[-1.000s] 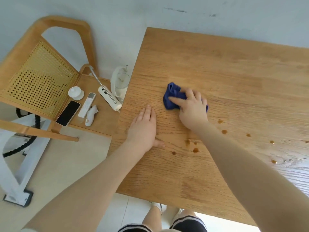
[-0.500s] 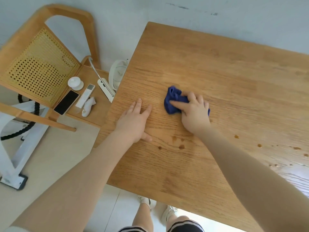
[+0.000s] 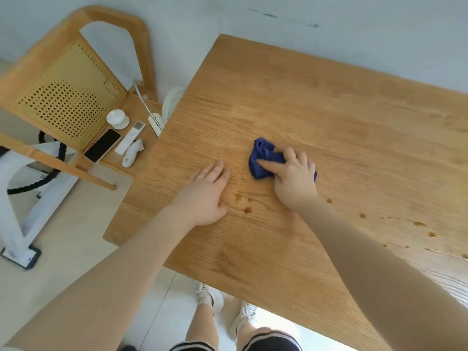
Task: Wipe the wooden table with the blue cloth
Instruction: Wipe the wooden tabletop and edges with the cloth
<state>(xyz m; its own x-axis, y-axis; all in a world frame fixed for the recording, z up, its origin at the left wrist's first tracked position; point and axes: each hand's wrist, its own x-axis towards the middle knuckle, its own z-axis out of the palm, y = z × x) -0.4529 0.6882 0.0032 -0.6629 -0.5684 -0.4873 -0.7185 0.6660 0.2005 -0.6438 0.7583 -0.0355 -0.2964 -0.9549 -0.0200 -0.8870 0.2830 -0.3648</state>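
Note:
The wooden table [image 3: 329, 117] fills the right of the head view. A crumpled blue cloth [image 3: 262, 157] lies on it near the middle, pressed down by my right hand [image 3: 293, 176], whose fingers grip it from the right. My left hand [image 3: 205, 191] rests flat on the tabletop to the left of the cloth, fingers together, holding nothing. Brown liquid drops [image 3: 247, 209] sit just in front of both hands, and several more drops [image 3: 420, 224] trail toward the right edge.
A wooden chair [image 3: 63, 79] with a perforated back stands left of the table. Its seat holds a phone [image 3: 102, 145], a white remote [image 3: 129, 138], a small white lid [image 3: 117, 119] and a white power strip [image 3: 155, 122]. A white stand [image 3: 20, 219] is on the floor.
The view has shifted, so the table sits further right in frame. My right hand with the cloth and my flat left hand have barely moved on the table; my left fingers have closed together.

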